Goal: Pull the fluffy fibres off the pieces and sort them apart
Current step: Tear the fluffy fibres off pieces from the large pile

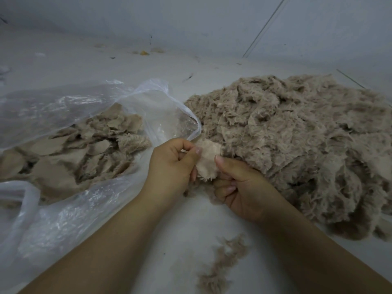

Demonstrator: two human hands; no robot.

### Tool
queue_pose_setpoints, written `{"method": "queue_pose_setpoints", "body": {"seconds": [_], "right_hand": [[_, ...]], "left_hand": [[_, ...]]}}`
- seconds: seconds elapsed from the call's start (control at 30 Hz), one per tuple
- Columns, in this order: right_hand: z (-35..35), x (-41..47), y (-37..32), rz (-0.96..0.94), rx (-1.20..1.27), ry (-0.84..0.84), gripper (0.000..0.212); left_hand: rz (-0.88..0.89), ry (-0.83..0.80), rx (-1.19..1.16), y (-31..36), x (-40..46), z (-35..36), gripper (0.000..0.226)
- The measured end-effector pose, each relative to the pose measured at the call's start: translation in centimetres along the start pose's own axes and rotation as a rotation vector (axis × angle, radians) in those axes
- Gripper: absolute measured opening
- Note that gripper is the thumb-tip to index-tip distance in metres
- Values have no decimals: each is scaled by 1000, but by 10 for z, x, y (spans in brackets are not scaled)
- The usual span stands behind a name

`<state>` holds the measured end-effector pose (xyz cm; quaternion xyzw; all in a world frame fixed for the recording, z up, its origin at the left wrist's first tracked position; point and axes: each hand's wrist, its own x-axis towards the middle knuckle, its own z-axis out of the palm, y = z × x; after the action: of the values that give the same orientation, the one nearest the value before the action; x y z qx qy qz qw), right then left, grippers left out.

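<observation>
Beige fabric piece [206, 161] sits between both hands, just in front of the big fluffy pile [297, 141]. The left hand [171, 166] pinches its left edge with thumb and forefinger; the right hand [241, 187] — fingers curled — pinches its right side. A clear bag [70, 217] of pieces lies left; loose fibres [220, 266] lie nearer — on the floor [106, 58].

fibre pile [297, 145] cut off right, plastic bag [53, 107] cut off left
</observation>
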<state>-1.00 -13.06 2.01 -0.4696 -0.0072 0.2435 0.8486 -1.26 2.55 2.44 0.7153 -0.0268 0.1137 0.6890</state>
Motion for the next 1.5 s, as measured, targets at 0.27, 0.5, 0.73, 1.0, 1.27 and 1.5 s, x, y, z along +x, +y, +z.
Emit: {"method": "queue_pose_setpoints", "body": {"seconds": [0.27, 0.5, 0.73, 1.0, 1.27, 1.5], "right_hand": [[3, -2, -2, 32, -16, 56, 9], [3, -3, -1, 34, 14, 130, 21], [5, -1, -3, 65, 120, 73, 9], [2, 3, -1, 68, 97, 60, 7], [3, 2, 1, 18, 56, 91, 18], [3, 2, 1, 26, 88, 80, 18]], "left_hand": [[-81, 16, -57, 0, 0, -3, 21], [41, 349, -454, 8, 9, -13, 12], [15, 52, 475, -11, 2, -7, 16], [36, -54, 290, -8, -3, 1, 21], [-207, -125, -160, -2, -7, 5, 17], [-93, -304, -19, 0, -5, -5, 46]]}}
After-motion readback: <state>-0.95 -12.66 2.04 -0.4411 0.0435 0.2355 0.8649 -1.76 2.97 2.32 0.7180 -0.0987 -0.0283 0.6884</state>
